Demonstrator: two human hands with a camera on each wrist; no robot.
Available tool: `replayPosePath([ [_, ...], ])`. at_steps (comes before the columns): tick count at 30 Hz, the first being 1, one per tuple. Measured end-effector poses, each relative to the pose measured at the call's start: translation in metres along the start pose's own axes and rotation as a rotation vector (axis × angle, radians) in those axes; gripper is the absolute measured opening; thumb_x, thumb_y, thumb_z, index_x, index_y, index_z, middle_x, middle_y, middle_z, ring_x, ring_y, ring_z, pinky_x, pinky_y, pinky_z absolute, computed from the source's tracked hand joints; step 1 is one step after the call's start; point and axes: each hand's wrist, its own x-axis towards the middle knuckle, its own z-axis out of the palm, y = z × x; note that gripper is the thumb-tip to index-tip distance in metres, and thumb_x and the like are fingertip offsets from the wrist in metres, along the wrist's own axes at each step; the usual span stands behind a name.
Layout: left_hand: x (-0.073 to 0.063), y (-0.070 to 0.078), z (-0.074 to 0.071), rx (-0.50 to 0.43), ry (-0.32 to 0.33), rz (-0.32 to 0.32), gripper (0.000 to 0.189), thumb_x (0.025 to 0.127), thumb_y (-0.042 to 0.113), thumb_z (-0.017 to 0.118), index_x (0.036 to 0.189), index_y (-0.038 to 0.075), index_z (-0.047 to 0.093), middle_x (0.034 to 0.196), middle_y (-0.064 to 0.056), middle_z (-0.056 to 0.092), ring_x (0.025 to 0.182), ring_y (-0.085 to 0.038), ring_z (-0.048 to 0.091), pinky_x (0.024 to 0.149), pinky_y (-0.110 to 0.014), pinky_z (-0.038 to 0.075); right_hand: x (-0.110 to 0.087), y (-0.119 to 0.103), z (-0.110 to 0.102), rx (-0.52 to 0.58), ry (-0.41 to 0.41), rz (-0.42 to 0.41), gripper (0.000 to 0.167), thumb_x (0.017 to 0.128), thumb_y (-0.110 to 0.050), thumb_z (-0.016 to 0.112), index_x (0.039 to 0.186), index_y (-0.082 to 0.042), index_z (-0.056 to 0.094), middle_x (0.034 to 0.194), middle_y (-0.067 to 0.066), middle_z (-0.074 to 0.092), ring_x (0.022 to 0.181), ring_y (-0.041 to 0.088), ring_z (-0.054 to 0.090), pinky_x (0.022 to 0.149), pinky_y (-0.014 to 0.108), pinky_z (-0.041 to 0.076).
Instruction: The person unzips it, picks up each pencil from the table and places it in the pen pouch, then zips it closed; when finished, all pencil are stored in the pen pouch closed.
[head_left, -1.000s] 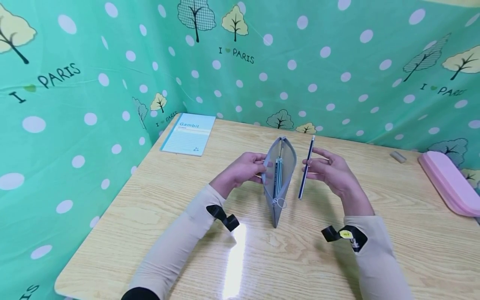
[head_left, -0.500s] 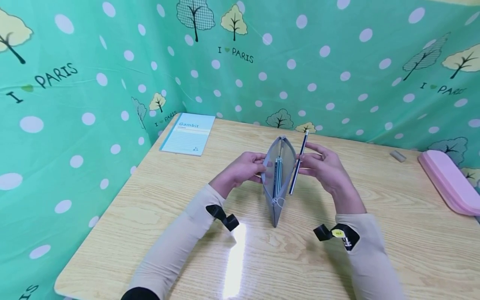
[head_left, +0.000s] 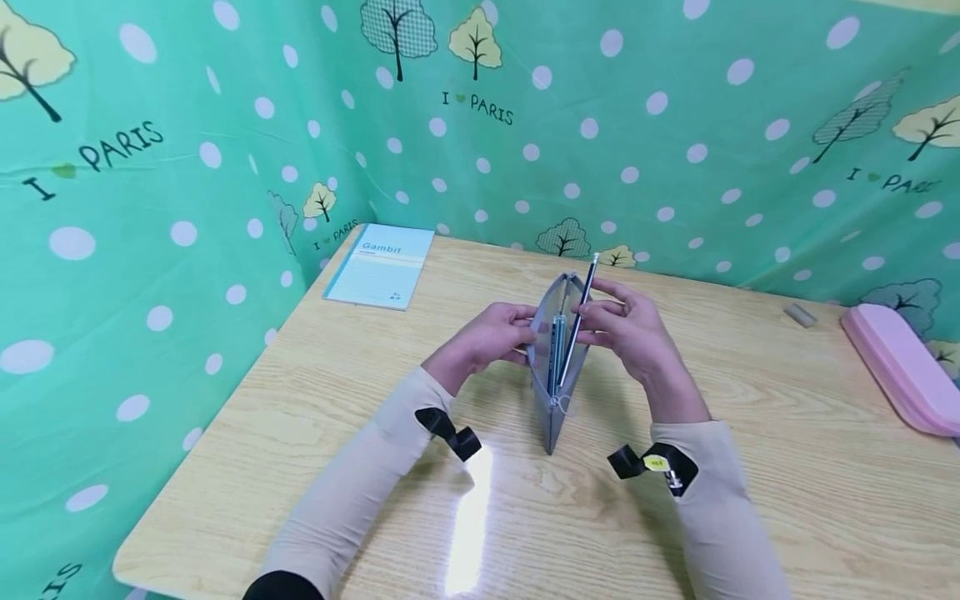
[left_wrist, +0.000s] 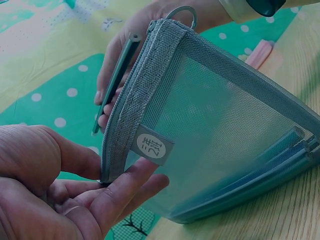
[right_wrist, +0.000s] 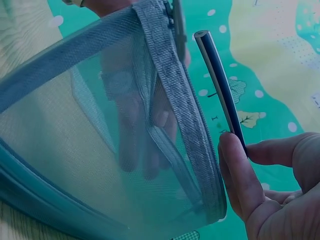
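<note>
A grey mesh zip pencil pouch (head_left: 551, 427) stands upright on the table, its mouth spread wide. My left hand (head_left: 491, 337) pinches its near-left rim between thumb and fingers, beside a small white label (left_wrist: 151, 145). Several pencils (head_left: 557, 350) lie inside, seen through the mesh along the bottom in the left wrist view. My right hand (head_left: 630, 333) pinches a dark striped pencil (head_left: 589, 283) by its middle. In the head view this pencil slants across the pouch's mouth; in the right wrist view it is just outside the zip edge (right_wrist: 192, 120).
A light blue notebook (head_left: 378, 271) lies at the table's back left. Toward the back right sit a small grey eraser (head_left: 799, 315) and a pink pencil case (head_left: 903, 367). A green patterned curtain (head_left: 645, 150) hangs close behind the table (head_left: 360, 533).
My right hand has moved left with the pencil, from beside the pouch to over its mouth. My left hand and the pouch have stayed in place.
</note>
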Motion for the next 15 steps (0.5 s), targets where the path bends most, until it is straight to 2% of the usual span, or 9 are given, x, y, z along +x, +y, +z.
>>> replayPosePath([
  [5,-0.0004,0.0019,0.0005,-0.005,0.000,-0.003,0.051,0.104,-0.005,0.046,0.154,-0.008,0.037,0.150,-0.025,0.052,0.124,-0.042,0.063,0.092,-0.040,0.064,0.0000,-0.0002,0.0006,-0.022,0.007,-0.007,0.067,0.103,0.000,0.057,0.161,0.004,0.023,0.092,-0.008,0.072,0.084,0.007,0.071,0.077,0.020,0.064],
  [15,-0.0002,0.0013,0.0015,-0.001,0.006,-0.009,0.051,0.104,-0.005,0.046,0.154,-0.007,0.039,0.149,-0.024,0.054,0.124,-0.040,0.064,0.092,-0.041,0.064,-0.0018,-0.0009,0.0011,-0.051,0.019,-0.014,0.065,0.103,-0.002,0.058,0.160,0.003,0.027,0.094,-0.005,0.072,0.086,0.009,0.072,0.078,0.022,0.065],
])
